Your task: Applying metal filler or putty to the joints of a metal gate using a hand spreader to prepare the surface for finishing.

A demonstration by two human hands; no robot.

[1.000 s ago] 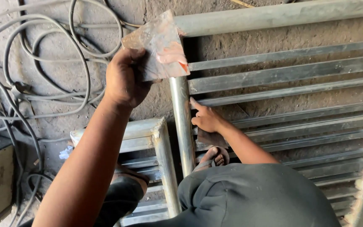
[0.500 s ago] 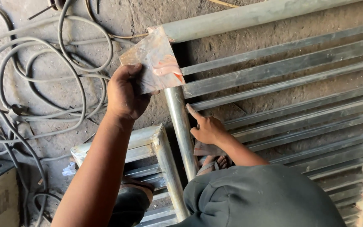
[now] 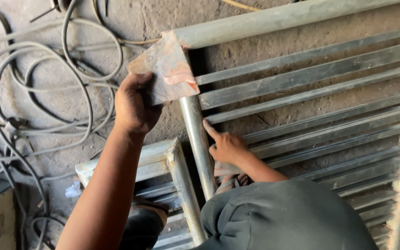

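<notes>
L hand (image 3: 135, 104) grips a flat reddish metal plate (image 3: 167, 69), upper centre of frame, w/ the plate set at the corner of the steel gate frame (image 3: 274, 18). R hand (image 3: 225, 146), centre, loosely open, index finger touching the vertical tube (image 3: 197, 134). Grey cables (image 3: 38, 92) at left.

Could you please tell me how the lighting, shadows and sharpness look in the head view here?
Head view: soft, even daylight, no harsh glare; a dull sheen on the round metal tube; deep shadow between the frame's slats; the left hand and the plate it holds look fairly sharp; the right hand too; the cables are slightly soft.
</notes>
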